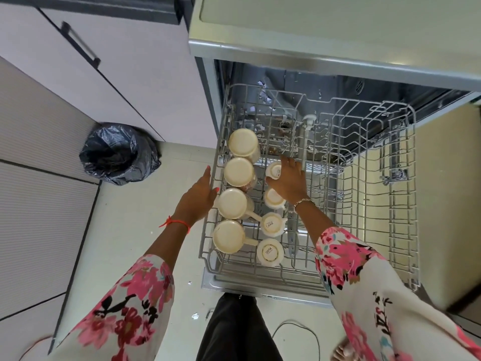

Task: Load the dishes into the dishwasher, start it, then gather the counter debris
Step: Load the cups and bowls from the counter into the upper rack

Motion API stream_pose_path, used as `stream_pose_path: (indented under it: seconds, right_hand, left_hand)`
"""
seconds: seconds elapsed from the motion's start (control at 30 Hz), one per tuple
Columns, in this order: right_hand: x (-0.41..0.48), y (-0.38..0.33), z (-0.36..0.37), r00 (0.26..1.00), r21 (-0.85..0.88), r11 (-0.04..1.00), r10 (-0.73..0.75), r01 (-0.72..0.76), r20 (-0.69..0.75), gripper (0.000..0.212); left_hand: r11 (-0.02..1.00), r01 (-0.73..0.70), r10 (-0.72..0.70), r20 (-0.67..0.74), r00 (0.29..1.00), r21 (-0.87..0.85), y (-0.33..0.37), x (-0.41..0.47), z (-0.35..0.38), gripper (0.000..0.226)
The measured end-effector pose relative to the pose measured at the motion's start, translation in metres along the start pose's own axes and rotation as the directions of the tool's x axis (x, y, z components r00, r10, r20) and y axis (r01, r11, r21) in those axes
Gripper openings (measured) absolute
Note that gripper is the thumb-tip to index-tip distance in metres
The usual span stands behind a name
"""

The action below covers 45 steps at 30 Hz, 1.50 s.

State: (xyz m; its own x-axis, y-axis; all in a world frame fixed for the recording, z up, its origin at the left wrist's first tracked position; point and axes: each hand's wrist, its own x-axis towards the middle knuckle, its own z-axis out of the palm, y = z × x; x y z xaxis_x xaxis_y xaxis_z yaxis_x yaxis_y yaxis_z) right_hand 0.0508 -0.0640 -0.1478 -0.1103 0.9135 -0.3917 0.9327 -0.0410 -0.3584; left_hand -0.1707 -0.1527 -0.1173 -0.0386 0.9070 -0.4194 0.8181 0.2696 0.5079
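The open dishwasher's grey wire rack (406, 178) is pulled out in front of me. Several cream mugs (239, 171) stand upside down in a column along its left side. To their right sit several small cream cups (270, 224), also upside down. My right hand (289, 181) rests on the farthest small cup (273, 170), fingers around it. My left hand (200, 195) hovers at the rack's left edge beside the mugs, fingers apart, holding nothing.
A bin lined with a black bag (118, 153) stands on the floor to the left. Pale cabinet doors (117, 74) are at the upper left. The dishwasher door (260, 290) lies open at my feet. A thin cable (312, 334) and small scraps lie on the floor.
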Motion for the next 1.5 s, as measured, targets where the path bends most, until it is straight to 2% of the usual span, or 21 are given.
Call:
stream_pose_path:
  seconds: [0.13, 0.2, 0.3, 0.4, 0.53, 0.63, 0.9, 1.1, 1.33, 1.5]
  right_hand:
    - [-0.023, -0.034, -0.017, 0.958, 0.004, 0.978, -0.204, 0.209, -0.2, 0.06]
    - [-0.039, -0.064, -0.025, 0.928, 0.02, 0.95, -0.3, 0.311, -0.221, 0.054]
    - [-0.061, -0.115, -0.029, 0.879, 0.007, 0.887, -0.457, 0.462, -0.133, 0.05]
    - [-0.084, -0.174, -0.03, 0.797, -0.099, 0.792, -0.604, 0.602, 0.009, 0.048]
    - [-0.098, -0.254, -0.021, 0.708, -0.229, 0.671, -0.683, 0.705, 0.181, 0.047]
    - [-0.096, -0.316, -0.011, 0.671, -0.243, 0.626, -0.709, 0.741, 0.219, 0.042]
    - [-0.084, -0.498, 0.004, 0.64, -0.148, 0.624, -0.762, 0.767, 0.1, 0.027]
    - [-0.059, -0.617, -0.004, 0.569, -0.13, 0.561, -0.822, 0.817, 0.028, 0.027]
    - [0.011, -0.724, -0.011, 0.525, -0.068, 0.526, -0.851, 0.848, -0.03, 0.019]
    - [0.078, -0.794, -0.029, 0.504, -0.037, 0.505, -0.863, 0.862, -0.024, 0.022]
  left_hand:
    - [1.0, -0.01, 0.011, -0.014, 1.0, 0.028, -0.006, -0.029, -0.03, 0.056]
    - [0.999, 0.018, -0.016, -0.063, 0.998, 0.027, -0.009, -0.049, -0.051, 0.053]
    - [0.997, 0.048, -0.039, -0.139, 0.99, 0.06, -0.025, -0.079, -0.083, 0.052]
    - [0.994, 0.088, -0.075, -0.187, 0.979, 0.062, -0.051, -0.111, -0.116, 0.05]
    - [0.99, 0.134, -0.12, -0.217, 0.969, 0.052, -0.099, -0.143, -0.162, 0.048]
    - [0.99, 0.139, -0.13, -0.255, 0.958, 0.019, -0.144, -0.152, -0.205, 0.048]
    - [0.985, 0.16, -0.12, -0.421, 0.899, 0.061, -0.274, -0.164, -0.346, 0.043]
    - [0.985, 0.17, -0.136, -0.551, 0.823, 0.01, -0.347, -0.148, -0.432, 0.042]
    - [0.982, 0.188, -0.155, -0.615, 0.773, -0.011, -0.415, -0.093, -0.504, 0.039]
    - [0.964, 0.258, -0.243, -0.637, 0.732, -0.071, -0.451, -0.05, -0.562, 0.039]
